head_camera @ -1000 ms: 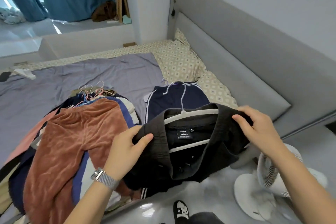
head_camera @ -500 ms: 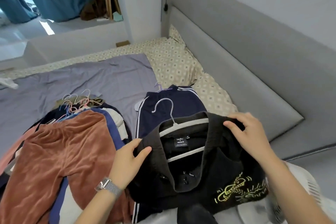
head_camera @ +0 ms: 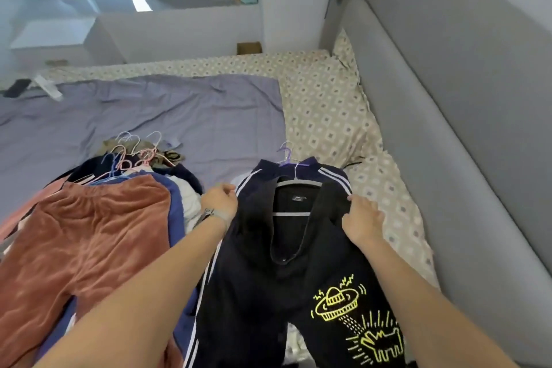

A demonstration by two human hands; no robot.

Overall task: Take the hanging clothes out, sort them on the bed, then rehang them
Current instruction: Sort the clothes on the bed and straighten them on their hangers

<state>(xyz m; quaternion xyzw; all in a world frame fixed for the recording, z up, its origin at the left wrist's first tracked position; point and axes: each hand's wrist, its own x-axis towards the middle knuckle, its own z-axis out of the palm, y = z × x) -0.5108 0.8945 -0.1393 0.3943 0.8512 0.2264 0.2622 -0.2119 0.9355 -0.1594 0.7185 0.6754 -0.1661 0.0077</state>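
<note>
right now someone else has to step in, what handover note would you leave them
Left hand: grips the left shoulder of the black graphic shirt.
Right hand: grips its right shoulder.
The shirt, on its white hanger, lies on the navy striped track pants at the bed's right side. The unsorted pile, rust velour pants on top, lies to the left on the purple sheet.
Done: clothes out, two pieces sorted.
Left: sort the pile, rehang everything.

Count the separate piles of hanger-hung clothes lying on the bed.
2. The left pile, topped by rust velour trousers, lies on the purple sheet. The right pile, a black shirt laid over navy striped trousers, lies beside the patterned pillow. Garments underneath are partly hidden.
</note>
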